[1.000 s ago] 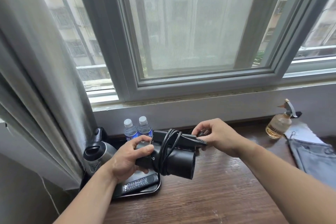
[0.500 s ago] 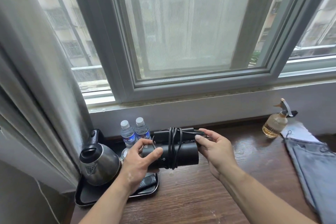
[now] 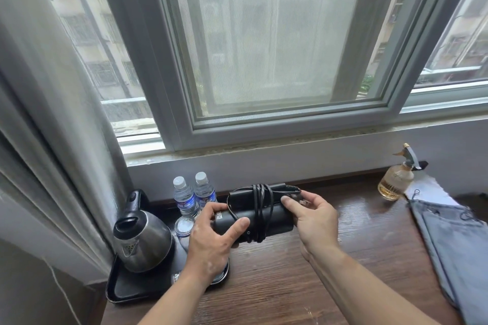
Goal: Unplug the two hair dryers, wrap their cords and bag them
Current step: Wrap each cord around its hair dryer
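A black hair dryer (image 3: 274,219) with its handle folded lies level between my hands, just above the wooden desk (image 3: 290,280). Its black cord (image 3: 260,208) is wound several times round the barrel and handle. My left hand (image 3: 214,240) grips the barrel's left end, thumb on the front. My right hand (image 3: 314,216) holds the right end, and its thumb and fingers pinch the plug end of the cord. Grey fabric bags (image 3: 454,240) lie flat at the desk's right side. Only this one dryer is in view.
A black tray (image 3: 137,287) at the left holds a steel kettle (image 3: 142,240), two water bottles (image 3: 194,196) and upturned glasses. A spray bottle (image 3: 396,179) of amber liquid stands at the back right. A curtain (image 3: 52,113) hangs at the left under the window.
The dryer has turned from nozzle-toward-me to lying level, side-on. My right hand has come round from the handle's tip to the barrel's right end.
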Motion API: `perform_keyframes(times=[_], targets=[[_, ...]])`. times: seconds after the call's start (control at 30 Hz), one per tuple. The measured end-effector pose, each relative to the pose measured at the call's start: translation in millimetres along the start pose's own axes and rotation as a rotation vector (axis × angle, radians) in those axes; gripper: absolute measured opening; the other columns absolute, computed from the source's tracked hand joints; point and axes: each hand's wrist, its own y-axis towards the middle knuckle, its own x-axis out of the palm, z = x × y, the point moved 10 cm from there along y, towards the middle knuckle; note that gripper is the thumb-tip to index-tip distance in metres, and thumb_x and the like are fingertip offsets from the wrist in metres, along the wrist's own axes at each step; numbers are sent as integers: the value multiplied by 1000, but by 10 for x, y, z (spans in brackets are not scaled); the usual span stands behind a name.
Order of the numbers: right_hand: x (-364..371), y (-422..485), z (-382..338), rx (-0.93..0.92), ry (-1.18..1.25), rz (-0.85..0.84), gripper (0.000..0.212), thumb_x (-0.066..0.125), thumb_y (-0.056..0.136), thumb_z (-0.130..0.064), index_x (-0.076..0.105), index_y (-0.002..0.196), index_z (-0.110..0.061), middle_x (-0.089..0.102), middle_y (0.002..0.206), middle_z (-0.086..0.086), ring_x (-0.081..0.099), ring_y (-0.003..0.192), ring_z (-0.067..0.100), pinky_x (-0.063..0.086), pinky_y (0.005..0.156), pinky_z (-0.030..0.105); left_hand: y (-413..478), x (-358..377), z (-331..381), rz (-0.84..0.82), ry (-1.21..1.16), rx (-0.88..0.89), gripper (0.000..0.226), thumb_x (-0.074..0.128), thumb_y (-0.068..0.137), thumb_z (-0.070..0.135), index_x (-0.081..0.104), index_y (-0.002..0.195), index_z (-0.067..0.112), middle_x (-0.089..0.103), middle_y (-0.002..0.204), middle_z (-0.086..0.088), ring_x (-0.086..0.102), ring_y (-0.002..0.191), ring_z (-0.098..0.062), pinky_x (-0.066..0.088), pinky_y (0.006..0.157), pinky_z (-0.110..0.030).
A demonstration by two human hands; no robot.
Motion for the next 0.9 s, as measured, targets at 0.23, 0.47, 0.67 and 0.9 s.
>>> perform_keyframes(times=[0.23,0.47,0.67,0.9], targets=[[-106,-27,-61,-160,-248,72,31,92,68,-22,71,92,-22,76,83,0,73,82,15,60,82,40,-68,66,-83,67,62,26,54,73,58,80,55,97,47,69,98,6,64,96,-12,52,90,-40],[-111,-17,-129,-235,-283,78,29,90,72,-18,70,91,-25,76,84,-4,73,83,11,59,85,39,-115,112,-63,99,55,13,54,71,61,82,53,97,46,67,99,7,65,95,-14,53,87,-39],[-98,30,-143,-219,-256,13,29,87,73,-5,70,91,-20,76,86,0,72,84,17,59,84,38,-118,161,-159,81,-48,-76,56,79,57,76,56,94,41,69,99,-8,71,80,-28,60,58,-34],[-129,-64,-223,-331,-530,152,29,85,74,-24,65,95,-26,70,86,-9,67,85,16,55,85,43,-182,190,54,135,127,28,51,73,65,66,55,99,31,56,98,10,51,92,-3,32,77,-16]])
